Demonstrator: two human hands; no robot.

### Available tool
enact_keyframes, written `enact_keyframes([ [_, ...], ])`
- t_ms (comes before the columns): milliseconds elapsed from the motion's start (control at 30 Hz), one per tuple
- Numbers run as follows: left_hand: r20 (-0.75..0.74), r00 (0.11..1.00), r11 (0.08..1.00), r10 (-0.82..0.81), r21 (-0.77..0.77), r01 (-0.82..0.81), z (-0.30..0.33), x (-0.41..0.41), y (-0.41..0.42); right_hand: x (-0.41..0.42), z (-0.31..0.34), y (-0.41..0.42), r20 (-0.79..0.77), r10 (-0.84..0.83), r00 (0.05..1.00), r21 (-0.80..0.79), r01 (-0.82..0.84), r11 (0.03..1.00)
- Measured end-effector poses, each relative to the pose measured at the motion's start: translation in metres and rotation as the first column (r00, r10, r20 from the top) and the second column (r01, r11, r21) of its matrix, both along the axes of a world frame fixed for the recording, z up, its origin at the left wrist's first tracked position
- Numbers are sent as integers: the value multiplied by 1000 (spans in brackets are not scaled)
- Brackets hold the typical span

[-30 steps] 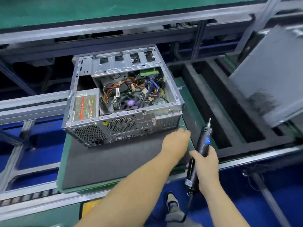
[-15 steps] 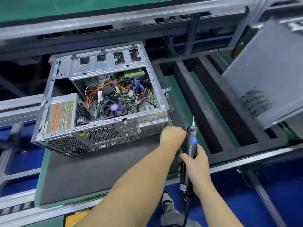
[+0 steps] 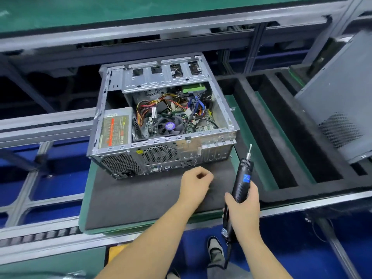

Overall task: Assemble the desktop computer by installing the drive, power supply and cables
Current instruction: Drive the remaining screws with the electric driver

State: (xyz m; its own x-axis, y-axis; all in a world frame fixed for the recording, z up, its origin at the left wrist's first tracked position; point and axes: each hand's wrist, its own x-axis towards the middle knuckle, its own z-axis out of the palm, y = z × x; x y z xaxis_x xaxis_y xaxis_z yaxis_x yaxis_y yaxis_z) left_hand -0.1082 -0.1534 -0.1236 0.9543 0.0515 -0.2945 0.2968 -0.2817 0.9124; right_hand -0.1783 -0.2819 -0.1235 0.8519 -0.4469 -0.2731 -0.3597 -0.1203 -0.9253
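Note:
An open desktop case [image 3: 187, 147] lies on a dark foam pad [image 3: 130, 198], rear panel facing me. Inside it sit a power supply [image 3: 114, 130] at the left, a CPU fan [image 3: 170, 125] and coloured cables [image 3: 161, 103]. A metal drive cage [image 3: 161, 77] spans the far end. My left hand [image 3: 194, 184] hovers over the pad just in front of the rear panel, fingers curled, with nothing visible in it. Just right of it, my right hand [image 3: 241, 210] grips a black electric screwdriver [image 3: 242, 178], bit pointing up and away, clear of the case.
A grey side panel [image 3: 338, 93] leans at the right. Between it and the case lies a black foam tray [image 3: 261, 127] with long slots. Grey conveyor rails [image 3: 40, 125] run left, and another rail [image 3: 302, 206] runs along the near side. My shoe [image 3: 215, 248] shows below.
My left hand has come off the case's rear right corner and moved back over the pad with curled fingers. My right hand still holds the screwdriver beside it.

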Motion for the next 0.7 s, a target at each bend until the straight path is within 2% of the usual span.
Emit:
enact_keyframes([
  [33,-111,987,967,119,-214,-140,2,-3,15,-4,1,7,16,43,999,-25,-43,999],
  [100,-336,903,753,268,-512,-413,5,-9,46,-12,3,22,16,195,981,-80,-193,978],
  [167,-464,828,508,313,-655,-559,8,-17,76,-20,9,39,-21,387,922,-126,-387,914],
  [200,-496,808,415,316,-694,-588,9,-21,91,-23,11,49,-47,466,884,-148,-467,872],
  [267,-525,797,313,300,-735,-602,12,-30,115,-29,15,68,-104,580,808,-201,-588,784],
  [433,-507,815,257,282,-778,-573,19,-44,150,-38,21,104,-227,733,641,-284,-763,580],
  [567,-472,827,281,307,-785,-552,24,-48,162,-43,24,117,-236,749,619,-297,-780,551],
  [700,-497,815,272,298,-774,-572,25,-49,171,-42,28,125,-241,746,621,-329,-775,539],
])
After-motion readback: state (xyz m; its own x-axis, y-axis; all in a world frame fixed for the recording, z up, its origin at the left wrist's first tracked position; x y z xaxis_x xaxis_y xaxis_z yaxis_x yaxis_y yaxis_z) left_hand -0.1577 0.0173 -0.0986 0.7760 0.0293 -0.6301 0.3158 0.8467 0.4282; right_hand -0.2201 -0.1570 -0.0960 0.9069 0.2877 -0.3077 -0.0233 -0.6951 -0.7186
